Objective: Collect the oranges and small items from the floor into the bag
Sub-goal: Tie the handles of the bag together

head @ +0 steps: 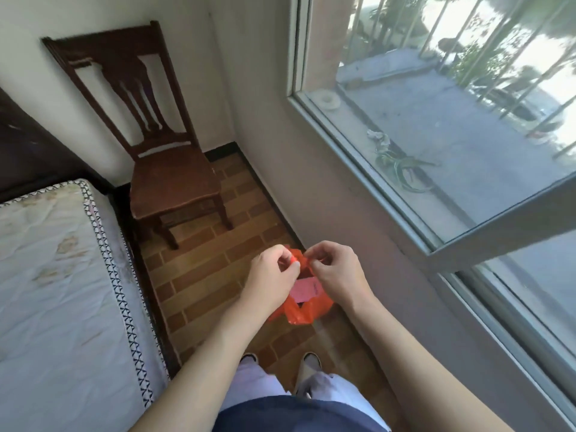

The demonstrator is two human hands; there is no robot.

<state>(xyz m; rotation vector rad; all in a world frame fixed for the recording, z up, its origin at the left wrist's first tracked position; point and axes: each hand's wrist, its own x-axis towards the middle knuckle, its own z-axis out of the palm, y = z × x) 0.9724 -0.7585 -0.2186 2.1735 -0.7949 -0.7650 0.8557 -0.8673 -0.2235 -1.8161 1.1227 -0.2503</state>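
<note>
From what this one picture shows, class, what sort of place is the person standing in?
Most likely a bedroom in a home. A bare mattress lies at the left, a wooden chair stands in the corner on a brick-patterned floor, and a barred window looks outdoors.

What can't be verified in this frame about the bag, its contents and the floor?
- Contents of the orange bag: head view, only a pink card shows at the mouth; oranges, if any, are hidden by the plastic.
- Bag handles: mostly covered by the left hand and right hand, which pinch them.
- Card print: too small to read.
- Floor near the feet: hidden by forearms and body.
</note>
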